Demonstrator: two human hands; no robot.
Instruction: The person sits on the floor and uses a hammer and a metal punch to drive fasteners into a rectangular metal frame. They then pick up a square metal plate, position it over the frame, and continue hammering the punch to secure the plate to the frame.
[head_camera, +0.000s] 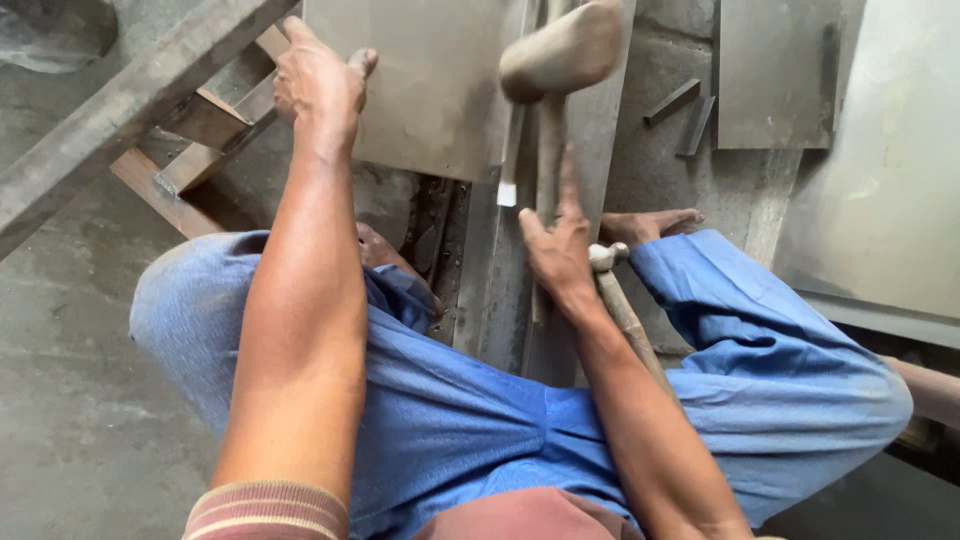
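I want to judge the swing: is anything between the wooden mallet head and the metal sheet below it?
Nothing visible. The right hand holds the wooden mallet raised above the long steel edge; the left hand presses the grey metal sheet off to the side.

We are finding bare floor (70, 400) lying open at our left. Ahead, a slanting beam (120, 100) is crowding the sheet (430, 90), and a mallet (562, 50) and spare hammer (620, 300) are blocking the middle.

Two mallets (565, 50) – two sheets (430, 80) – two small bars (672, 102)
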